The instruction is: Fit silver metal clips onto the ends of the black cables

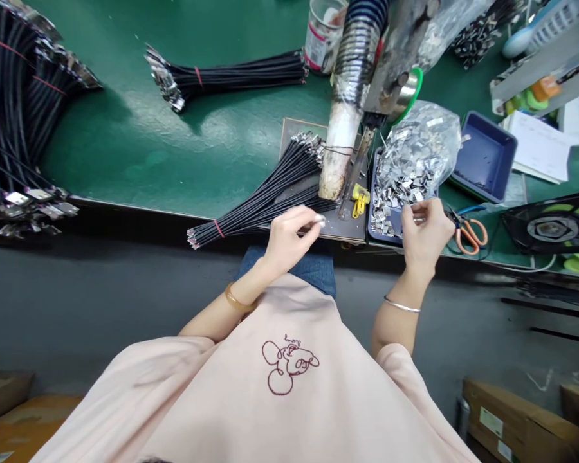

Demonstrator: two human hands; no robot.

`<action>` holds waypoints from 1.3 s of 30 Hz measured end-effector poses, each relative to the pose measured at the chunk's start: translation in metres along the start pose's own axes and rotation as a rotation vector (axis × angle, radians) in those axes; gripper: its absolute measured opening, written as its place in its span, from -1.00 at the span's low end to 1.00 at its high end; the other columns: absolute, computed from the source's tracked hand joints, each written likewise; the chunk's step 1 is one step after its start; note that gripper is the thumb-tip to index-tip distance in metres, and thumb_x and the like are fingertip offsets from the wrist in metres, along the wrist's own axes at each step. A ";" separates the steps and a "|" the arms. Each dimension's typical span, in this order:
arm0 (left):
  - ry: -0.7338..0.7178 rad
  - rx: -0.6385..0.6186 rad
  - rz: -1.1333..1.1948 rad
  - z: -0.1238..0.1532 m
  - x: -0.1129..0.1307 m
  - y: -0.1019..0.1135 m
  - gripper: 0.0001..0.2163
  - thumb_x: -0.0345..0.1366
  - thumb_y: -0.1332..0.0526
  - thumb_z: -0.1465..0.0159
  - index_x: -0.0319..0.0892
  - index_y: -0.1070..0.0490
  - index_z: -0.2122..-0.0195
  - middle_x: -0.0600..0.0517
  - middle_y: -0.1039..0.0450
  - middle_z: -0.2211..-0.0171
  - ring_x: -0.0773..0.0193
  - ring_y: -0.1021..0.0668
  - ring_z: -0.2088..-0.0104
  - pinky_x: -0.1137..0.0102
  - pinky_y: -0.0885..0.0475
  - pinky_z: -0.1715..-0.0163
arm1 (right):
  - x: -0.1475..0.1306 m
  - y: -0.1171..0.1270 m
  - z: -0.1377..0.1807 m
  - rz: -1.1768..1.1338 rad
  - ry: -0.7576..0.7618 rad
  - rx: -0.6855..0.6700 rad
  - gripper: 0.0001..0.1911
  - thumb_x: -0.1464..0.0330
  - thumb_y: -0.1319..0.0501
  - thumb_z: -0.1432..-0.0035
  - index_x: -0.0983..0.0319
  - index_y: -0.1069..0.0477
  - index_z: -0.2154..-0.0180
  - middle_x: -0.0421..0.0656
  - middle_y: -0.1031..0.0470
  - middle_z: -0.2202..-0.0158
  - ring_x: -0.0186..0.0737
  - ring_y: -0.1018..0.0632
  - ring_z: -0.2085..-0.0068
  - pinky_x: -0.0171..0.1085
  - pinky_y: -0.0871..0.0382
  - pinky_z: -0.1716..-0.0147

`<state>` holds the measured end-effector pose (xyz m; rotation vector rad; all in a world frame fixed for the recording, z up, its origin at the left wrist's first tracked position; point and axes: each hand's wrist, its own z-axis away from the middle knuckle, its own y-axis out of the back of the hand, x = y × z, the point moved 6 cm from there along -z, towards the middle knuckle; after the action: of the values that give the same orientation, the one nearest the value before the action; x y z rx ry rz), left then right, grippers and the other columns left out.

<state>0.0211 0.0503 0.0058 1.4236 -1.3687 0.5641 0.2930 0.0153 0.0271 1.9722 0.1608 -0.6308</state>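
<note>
My left hand (292, 239) is closed in a pinch at the front edge of the table. Something small and whitish shows at its fingertips, too small to name. Just beyond it lies a bundle of thin black cables (265, 190), tied with a red band, its far ends on a dark board (350, 230). My right hand (425, 233) hovers at the near right corner of a blue tray, thumb and fingers drawn together; what they hold, if anything, is unclear. Many small metal clips (390, 200) lie in that tray, partly under a clear plastic bag (427, 145).
A duct hose (338, 141) and a metal bracket hang over the board. Yellow clips (360, 200) lie below them. Orange-handled pliers (470, 236), a blue tray (485, 154) and a fan (554, 225) are at right. More cable bundles (241, 78) lie left, near a jar (322, 38).
</note>
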 end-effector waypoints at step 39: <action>0.478 -0.208 0.670 -0.004 0.001 -0.024 -0.79 -0.21 -0.39 -0.12 -0.29 -0.54 0.41 0.06 -0.45 0.53 0.47 -0.35 0.56 0.51 -0.24 0.54 | -0.094 -0.006 0.075 -0.483 0.176 0.195 -0.96 0.38 -0.27 -0.24 0.13 -0.48 0.25 -0.15 -0.62 0.18 -0.18 -0.65 0.15 -0.16 -0.61 0.23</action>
<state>0.0452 0.0490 -0.0002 0.5790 -1.4360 1.0772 0.1829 -0.0322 0.0425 2.1935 0.7241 -0.8014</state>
